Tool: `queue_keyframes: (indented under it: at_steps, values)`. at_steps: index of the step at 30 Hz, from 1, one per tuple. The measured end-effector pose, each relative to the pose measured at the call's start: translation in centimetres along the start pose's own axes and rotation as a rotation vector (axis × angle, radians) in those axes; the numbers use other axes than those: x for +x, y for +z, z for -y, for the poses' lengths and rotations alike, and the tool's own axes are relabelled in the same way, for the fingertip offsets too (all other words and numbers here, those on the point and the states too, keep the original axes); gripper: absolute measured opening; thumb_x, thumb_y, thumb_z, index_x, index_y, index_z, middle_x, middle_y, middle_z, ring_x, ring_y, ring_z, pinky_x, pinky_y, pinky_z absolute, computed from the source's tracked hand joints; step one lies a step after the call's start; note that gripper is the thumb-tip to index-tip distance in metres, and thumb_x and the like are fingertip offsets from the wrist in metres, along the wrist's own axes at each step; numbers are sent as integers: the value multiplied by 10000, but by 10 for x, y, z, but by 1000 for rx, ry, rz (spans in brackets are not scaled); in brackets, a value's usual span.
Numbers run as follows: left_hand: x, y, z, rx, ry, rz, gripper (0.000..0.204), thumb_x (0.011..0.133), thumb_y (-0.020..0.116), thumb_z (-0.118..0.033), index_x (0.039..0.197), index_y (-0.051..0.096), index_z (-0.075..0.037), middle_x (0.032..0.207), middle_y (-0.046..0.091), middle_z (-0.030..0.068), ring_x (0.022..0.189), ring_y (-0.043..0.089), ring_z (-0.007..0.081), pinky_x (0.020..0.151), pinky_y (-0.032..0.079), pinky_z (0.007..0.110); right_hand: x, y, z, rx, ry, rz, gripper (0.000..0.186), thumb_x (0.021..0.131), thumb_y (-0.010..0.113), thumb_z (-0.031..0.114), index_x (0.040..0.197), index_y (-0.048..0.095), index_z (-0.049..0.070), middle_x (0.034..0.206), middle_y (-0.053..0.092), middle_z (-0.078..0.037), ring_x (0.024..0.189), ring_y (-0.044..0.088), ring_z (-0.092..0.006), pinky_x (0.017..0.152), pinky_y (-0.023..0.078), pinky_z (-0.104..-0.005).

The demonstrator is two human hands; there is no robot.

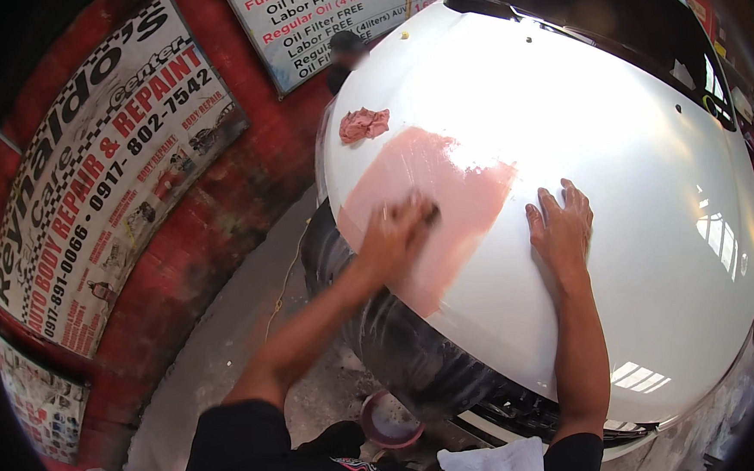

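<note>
A white car hood [667, 321] fills the right half of the view, with a large pink, matte patch [464, 247] on its left part. My left hand [398, 230] is on that patch, blurred, with its fingers closed on a small dark pad [430, 215] that is mostly hidden under them. My right hand [559, 224] rests on the glossy white paint just right of the patch, fingers apart and nothing in them. A crumpled pink cloth [363, 126] lies on the hood above the patch.
A red wall [118, 372] with printed signs runs along the left. Another person [347, 56] is beyond the hood's far left side. A pink basin [393, 420] with liquid sits on the floor below the dark bumper [410, 354]. A thin yellow cord [279, 304] hangs beside the car.
</note>
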State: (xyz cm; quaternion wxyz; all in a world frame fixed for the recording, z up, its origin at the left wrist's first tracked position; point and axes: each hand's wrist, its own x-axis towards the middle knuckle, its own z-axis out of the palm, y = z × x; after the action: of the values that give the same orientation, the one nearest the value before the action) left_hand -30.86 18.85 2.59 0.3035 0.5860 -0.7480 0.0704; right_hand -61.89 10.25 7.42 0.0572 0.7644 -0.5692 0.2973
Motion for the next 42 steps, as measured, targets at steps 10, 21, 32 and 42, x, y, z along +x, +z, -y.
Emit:
queue_keyframes:
  at_steps: [10, 21, 32, 42]
  values:
    - [91, -14, 34, 67, 0, 84, 510, 1022, 667, -250, 1479, 603, -34, 1407, 684, 165, 1199, 624, 404, 1075, 484, 499, -6, 16, 17, 33, -36, -4, 416, 999, 719, 331, 1327, 758, 78, 1533, 559, -232, 1441, 469, -377, 1220, 334, -525]
    - [106, -5, 19, 18, 151, -72, 310, 984, 677, -198, 1282, 638, -124, 1151, 720, 193, 1079, 634, 471, 946, 499, 560, -8, 14, 29, 137, 21, -23, 425, 999, 726, 358, 1325, 762, 89, 1498, 578, -226, 1423, 494, -360, 1211, 357, -506]
    - [115, 2, -23, 84, 107, 48, 506, 967, 707, -162, 1467, 644, -113, 1283, 734, 183, 1025, 649, 402, 965, 491, 512, 6, 9, 17, 243, 104, -138, 363, 1011, 709, 326, 1271, 790, 86, 1469, 616, -203, 1363, 559, -356, 1139, 452, -497]
    - [116, 13, -30, 52, 141, 27, 514, 972, 692, -167, 1477, 634, -96, 1319, 728, 164, 986, 625, 416, 961, 515, 491, 5, 11, 14, 283, 115, -156, 345, 1003, 718, 310, 1239, 803, 74, 1406, 669, -196, 1321, 588, -351, 1149, 429, -501]
